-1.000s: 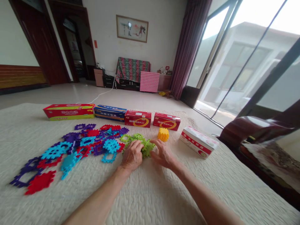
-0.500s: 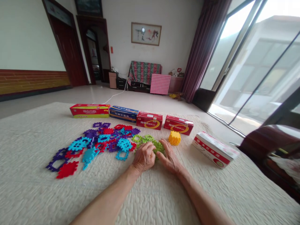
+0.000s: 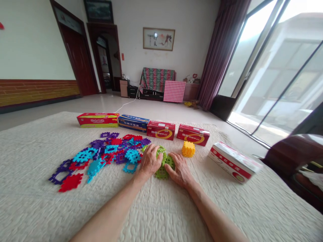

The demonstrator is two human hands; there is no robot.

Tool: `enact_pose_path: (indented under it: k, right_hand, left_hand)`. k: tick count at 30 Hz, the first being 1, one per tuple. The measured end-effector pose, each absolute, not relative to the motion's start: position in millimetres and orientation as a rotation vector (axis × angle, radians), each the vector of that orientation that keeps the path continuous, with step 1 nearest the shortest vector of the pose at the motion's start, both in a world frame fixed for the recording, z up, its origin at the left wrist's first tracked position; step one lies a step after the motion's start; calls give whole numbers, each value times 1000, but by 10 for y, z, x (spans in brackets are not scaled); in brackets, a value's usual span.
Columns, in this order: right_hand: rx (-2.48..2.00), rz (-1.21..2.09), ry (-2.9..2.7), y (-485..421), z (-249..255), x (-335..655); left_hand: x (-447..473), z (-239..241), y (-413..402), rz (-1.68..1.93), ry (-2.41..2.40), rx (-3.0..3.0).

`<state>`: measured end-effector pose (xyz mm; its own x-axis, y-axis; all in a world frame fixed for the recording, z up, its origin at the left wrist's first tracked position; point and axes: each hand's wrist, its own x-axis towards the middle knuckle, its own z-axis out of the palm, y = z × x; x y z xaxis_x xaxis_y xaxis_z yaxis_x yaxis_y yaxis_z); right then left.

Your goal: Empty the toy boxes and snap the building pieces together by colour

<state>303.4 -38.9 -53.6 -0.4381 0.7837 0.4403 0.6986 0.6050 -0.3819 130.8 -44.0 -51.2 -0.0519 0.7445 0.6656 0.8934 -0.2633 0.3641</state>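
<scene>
Several lime-green interlocking toy tiles (image 3: pixel 162 174) with notched edges lie overlapping between my two hands. My left hand (image 3: pixel 148 162) curls over the left side of them, its fingers closed on a green tile (image 3: pixel 160 152) tipped up from the pile. My right hand (image 3: pixel 179 168) rests at their right side, thumb and fingers apart and touching the tiles. Part of the green pile is hidden beneath both hands. Beyond my right hand sits a neat stack of yellow tiles (image 3: pixel 188 149). Left of my left hand, red, purple and blue tiles (image 3: pixel 84 155) are scattered in a heap.
Across the quilted cover (image 3: pixel 151 215), a row of boxes stands behind the tiles: a red-and-yellow box (image 3: pixel 98 120), a blue box (image 3: pixel 133 123) and two red boxes (image 3: pixel 161 130). A white-and-red box (image 3: pixel 233 162) lies at the right, near a dark wooden armrest (image 3: pixel 295 151).
My left hand has shifted slightly left and its fingers have lifted, showing more of the green tiles. My right hand has moved slightly down. The view has tilted a little.
</scene>
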Motion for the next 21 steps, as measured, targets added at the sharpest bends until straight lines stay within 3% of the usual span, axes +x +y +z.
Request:
enact_pose_path:
  k: [8,21]
  right_hand:
    - [-1177,189,-2234,-402,-559,3036]
    - [-1021,279,-2278,-667,-430,3342]
  left_hand:
    - [1254,-565,-245,-972,-1895,-2119]
    - [1527,-573,-766,-985,-1846,-2192]
